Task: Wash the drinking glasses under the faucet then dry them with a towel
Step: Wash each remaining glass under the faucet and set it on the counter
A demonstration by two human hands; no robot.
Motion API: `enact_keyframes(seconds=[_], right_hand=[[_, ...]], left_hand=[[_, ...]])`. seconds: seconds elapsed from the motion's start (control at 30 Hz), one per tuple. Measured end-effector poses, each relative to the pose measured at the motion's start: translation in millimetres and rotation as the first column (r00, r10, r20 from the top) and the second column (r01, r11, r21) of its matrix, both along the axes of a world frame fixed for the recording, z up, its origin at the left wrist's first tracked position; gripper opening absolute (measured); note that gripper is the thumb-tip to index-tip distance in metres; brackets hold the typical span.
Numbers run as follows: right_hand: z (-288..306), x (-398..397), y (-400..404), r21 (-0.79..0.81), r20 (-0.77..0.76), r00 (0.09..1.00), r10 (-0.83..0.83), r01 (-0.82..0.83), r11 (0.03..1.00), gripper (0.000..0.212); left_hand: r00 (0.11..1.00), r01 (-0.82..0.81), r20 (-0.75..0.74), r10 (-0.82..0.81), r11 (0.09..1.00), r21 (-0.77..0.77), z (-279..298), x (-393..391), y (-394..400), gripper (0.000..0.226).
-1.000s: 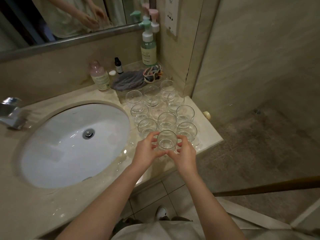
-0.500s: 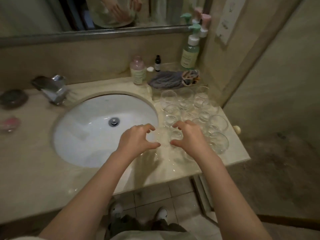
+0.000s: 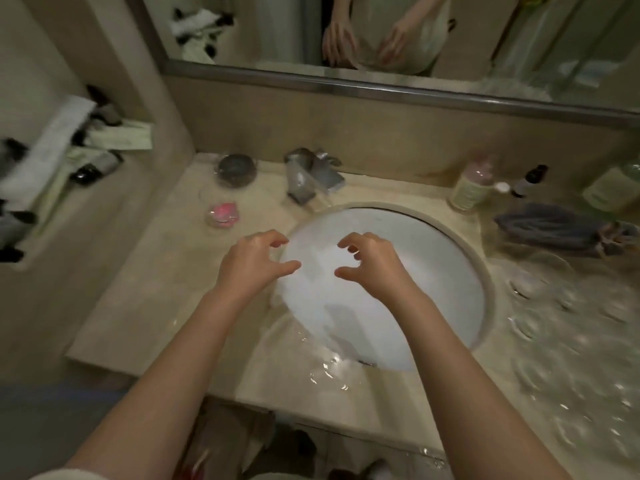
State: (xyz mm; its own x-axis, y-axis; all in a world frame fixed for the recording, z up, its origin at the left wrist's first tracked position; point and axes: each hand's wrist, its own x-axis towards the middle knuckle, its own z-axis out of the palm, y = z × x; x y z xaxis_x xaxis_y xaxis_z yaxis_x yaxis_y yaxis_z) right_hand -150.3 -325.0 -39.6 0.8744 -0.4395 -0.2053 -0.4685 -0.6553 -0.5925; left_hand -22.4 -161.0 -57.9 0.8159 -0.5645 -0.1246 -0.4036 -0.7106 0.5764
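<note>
- The drinking glasses (image 3: 561, 323) stand in a blurred cluster on the counter (image 3: 166, 289), at 3 o'clock from the sink basin (image 3: 398, 306).
- Whether 1 glass sits between the 2 hands I cannot tell; clear glass against white porcelain, with motion blur, leaves nothing certain there.
- The left hand (image 3: 252, 261) and right hand (image 3: 374, 261) hover over the basin, fingers curled inward and facing each other across a gap, as if cupping something round. Whether they are grasping or merely clenched on air I cannot tell.
- The faucet (image 3: 311, 178) sits at 11 o'clock of the basin, its spout aimed toward the bowl; no stream shows.
- The step in hand is probably bringing a glass under the spout. To do it well, 1 hand should keep the whole hold while the other goes to 11 o'clock for the faucet handle.
- Keep the glass low over the bowl, away from the stone rim.
- Wet glass is likely slippery, so wrap the fingers round the wall instead of pinching the lip.
- A grey cloth (image 3: 554, 226) lies at 2 o'clock, near the glasses, handy for drying.
</note>
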Motion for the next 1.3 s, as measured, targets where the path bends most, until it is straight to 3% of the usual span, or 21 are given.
enact_keyframes(seconds=[0.23, 0.4, 0.57, 0.77, 1.03, 1.3], right_hand=[[-16.9, 115.8, 52.1, 0.140, 0.054, 0.998, -0.015, 0.007, 0.990, 0.046], [-38.0, 170.0, 69.4, 0.170, 0.014, 1.000, -0.014, 0.011, 0.985, 0.046], [-50.5, 212.2, 66.8, 0.159, -0.010, 0.999, -0.046, 0.047, 0.986, 0.047], [-56.1, 254.8, 60.8, 0.190, 0.001, 0.999, -0.052, 0.051, 0.980, 0.068], [-75.7, 256.0, 57.5, 0.504, 0.088, 0.990, -0.112, 0.053, 0.862, 0.071], [-83.4, 218.6, 50.3, 0.706, 0.181, 0.944, -0.278, 0.072, 0.705, 0.061]], left_hand=[[0.992, -0.120, -0.039, 0.118, 0.991, -0.057, -15.8, 104.3, 62.5, 0.052], [0.991, -0.129, -0.059, 0.124, 0.987, -0.095, -31.0, 156.3, 81.0, 0.042], [0.986, -0.130, -0.119, 0.121, 0.989, -0.074, -46.8, 197.7, 77.5, 0.066], [0.938, -0.072, -0.346, 0.010, 0.983, -0.168, -61.1, 225.7, 55.7, 0.103], [0.841, -0.138, -0.526, -0.124, 0.892, -0.431, -77.6, 224.4, 51.5, 0.091], [0.820, -0.156, -0.548, -0.166, 0.856, -0.492, -77.6, 198.9, 39.3, 0.089]])
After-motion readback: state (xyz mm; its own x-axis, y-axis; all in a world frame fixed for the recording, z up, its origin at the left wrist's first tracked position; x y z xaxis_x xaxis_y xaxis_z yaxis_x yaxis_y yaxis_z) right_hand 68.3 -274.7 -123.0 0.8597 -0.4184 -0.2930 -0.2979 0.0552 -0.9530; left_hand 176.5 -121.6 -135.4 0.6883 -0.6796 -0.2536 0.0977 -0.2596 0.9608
